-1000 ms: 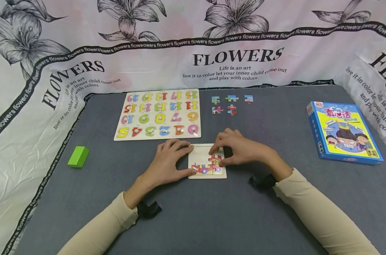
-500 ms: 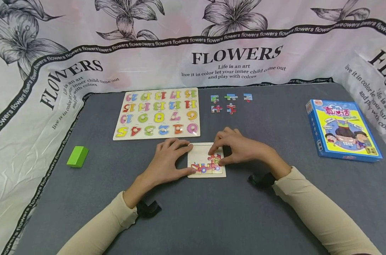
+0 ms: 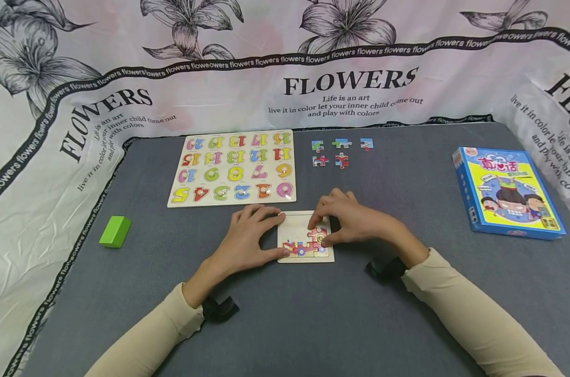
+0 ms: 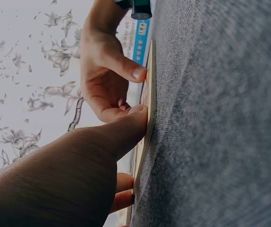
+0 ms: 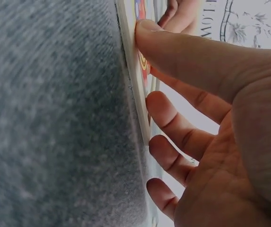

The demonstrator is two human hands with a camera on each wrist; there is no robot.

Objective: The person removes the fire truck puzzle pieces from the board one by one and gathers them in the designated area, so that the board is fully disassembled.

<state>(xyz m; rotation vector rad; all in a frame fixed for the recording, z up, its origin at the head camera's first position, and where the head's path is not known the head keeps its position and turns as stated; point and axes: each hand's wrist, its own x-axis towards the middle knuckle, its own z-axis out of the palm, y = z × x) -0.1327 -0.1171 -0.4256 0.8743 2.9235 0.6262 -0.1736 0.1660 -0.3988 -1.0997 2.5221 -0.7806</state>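
A small wooden puzzle tray [image 3: 294, 225] lies on the grey cloth in the head view, with joined jigsaw pieces [image 3: 301, 250] along its near side. My left hand [image 3: 253, 238] holds the tray by its left side, thumb at the near corner and fingers at the far one. From the right, my right hand [image 3: 355, 219] pinches a red jigsaw piece with a yellow ring [image 3: 319, 235] between thumb and index finger, down in the tray. The right wrist view shows the thumb [image 5: 182, 52] on the tray, the other fingers bent loosely beside its edge.
Several loose jigsaw pieces [image 3: 342, 143] lie in two rows behind the tray. A wooden number board [image 3: 223, 167] sits at the back left, a green block [image 3: 115, 232] further left. On the right stands a blue and yellow box [image 3: 508, 193]. A flowered sheet [image 3: 247, 104] borders the back.
Both hands keep their places on the tray. The right thumb has shifted very slightly left over the red piece; the whole view moved a little.
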